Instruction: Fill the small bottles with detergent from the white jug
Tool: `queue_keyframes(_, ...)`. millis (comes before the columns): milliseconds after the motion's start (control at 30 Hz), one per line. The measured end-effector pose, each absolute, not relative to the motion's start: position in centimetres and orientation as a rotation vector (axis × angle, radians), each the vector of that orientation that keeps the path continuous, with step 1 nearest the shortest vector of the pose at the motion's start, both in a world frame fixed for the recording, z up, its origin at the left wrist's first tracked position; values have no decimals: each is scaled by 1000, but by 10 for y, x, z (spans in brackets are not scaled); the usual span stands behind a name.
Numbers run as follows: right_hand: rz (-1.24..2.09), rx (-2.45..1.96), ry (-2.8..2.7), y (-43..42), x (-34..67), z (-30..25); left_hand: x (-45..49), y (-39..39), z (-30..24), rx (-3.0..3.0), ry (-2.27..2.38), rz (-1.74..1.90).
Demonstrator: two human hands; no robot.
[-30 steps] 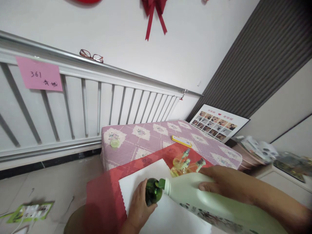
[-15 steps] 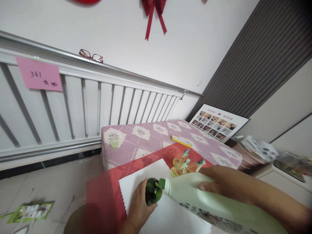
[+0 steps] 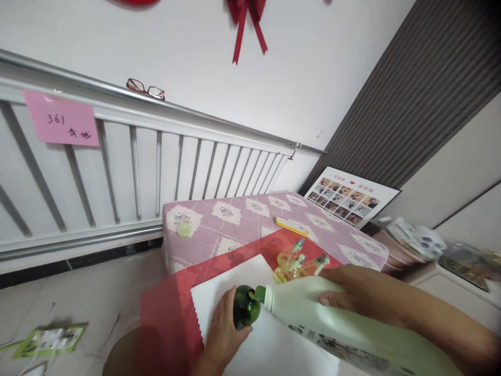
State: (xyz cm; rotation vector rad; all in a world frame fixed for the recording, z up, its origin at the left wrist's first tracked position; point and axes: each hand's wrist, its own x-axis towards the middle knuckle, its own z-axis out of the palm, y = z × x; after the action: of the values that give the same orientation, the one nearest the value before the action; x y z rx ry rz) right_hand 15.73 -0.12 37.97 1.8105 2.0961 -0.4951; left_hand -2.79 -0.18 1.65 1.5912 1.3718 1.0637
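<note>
My left hand (image 3: 224, 328) is wrapped round a small dark green bottle (image 3: 246, 308), its mouth turned toward the right. In my right hand (image 3: 340, 290) is a large pale green jug (image 3: 313, 308), tipped so that its neck points left. The jug's green spout (image 3: 259, 294) meets the mouth of the small bottle; whether liquid flows between them I cannot tell. Beneath both lies a white sheet (image 3: 211, 290) with a scalloped edge, on a red cloth (image 3: 164, 313). Just behind the jug stand several small yellowish bottles (image 3: 291, 261) with pale green tops.
A patterned pink-purple cover (image 3: 242, 222) spreads behind, bearing a pale green cap (image 3: 183, 229) and a yellow packet (image 3: 291, 226). A white radiator (image 3: 148, 172) runs along the wall. On the floor at left lies a power strip (image 3: 52, 338). A photo board (image 3: 352, 196) leans at right.
Almost nothing differs. Both hands, the small bottle and the jug keep the same positions, with the view shifted very slightly.
</note>
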Motion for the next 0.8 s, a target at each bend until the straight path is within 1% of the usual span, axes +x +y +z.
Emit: queue_keyframes(800,-436,1773,2107,-2,157,378,-28,-2,19,1603,1384,996)
